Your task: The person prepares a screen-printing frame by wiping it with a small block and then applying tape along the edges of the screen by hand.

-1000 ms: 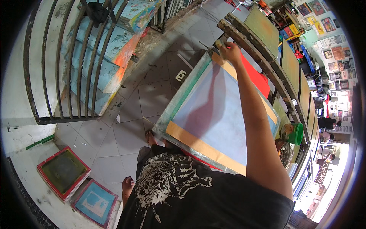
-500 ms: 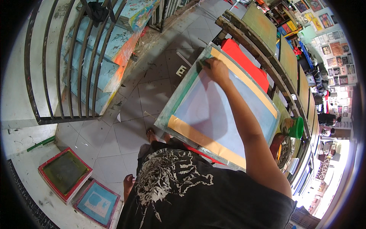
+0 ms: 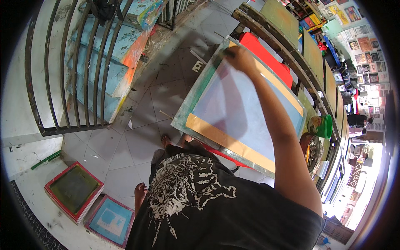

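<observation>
A large screen-printing frame (image 3: 250,121) lies tilted across the view, its pale mesh bordered by tan tape strips (image 3: 225,136) on two sides and a green band on the left. My right hand (image 3: 241,58) is closed at the frame's far corner, around a small dark thing that I cannot make out. My right forearm stretches over the mesh and casts a shadow on it. Low on the left, my left hand (image 3: 140,196) hangs beside my black printed shirt, partly hidden, with its fingers loosely apart and nothing seen in it.
Red fabric (image 3: 266,58) lies beyond the frame, by a long bench of boards (image 3: 314,68). A green tub (image 3: 324,126) stands at the frame's right. Smaller screens (image 3: 74,187) rest on a white ledge at lower left, below a metal grille (image 3: 75,127).
My right hand has moved up to the frame's far corner. My left hand still hangs low. The view has shifted slightly.
</observation>
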`<state>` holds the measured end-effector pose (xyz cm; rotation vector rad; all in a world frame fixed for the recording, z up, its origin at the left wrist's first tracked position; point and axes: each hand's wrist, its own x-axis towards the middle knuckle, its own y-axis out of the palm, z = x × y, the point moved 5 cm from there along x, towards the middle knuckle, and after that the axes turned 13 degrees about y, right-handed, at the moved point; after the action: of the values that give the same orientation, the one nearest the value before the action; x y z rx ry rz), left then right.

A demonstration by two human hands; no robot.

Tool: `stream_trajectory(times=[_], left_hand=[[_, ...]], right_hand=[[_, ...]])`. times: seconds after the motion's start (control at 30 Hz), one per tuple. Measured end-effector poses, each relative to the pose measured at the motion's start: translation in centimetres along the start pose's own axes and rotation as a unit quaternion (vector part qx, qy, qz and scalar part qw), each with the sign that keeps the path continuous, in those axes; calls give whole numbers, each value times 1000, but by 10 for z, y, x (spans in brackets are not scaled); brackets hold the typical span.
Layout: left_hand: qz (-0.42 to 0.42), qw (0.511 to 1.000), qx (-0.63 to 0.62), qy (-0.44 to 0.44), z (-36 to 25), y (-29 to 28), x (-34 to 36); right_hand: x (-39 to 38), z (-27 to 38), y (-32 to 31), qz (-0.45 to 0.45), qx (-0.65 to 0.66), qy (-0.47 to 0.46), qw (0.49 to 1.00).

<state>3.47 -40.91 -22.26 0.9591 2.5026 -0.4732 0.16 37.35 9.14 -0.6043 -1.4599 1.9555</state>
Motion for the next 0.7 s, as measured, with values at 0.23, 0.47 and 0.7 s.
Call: stream_trajectory(times=[0.23, 0.47, 0.7], left_hand=[[-35, 995, -28, -89, -29, -10, 0], [-60, 983, -151, -89, 34, -6, -16], [-39, 989, -117, -79, 31, -8, 1]], right_hand=[[27, -79, 18, -60, -68, 91, 992], [-111, 38, 42, 39, -10, -60, 997], [-228, 131, 53, 124, 67, -153, 978]])
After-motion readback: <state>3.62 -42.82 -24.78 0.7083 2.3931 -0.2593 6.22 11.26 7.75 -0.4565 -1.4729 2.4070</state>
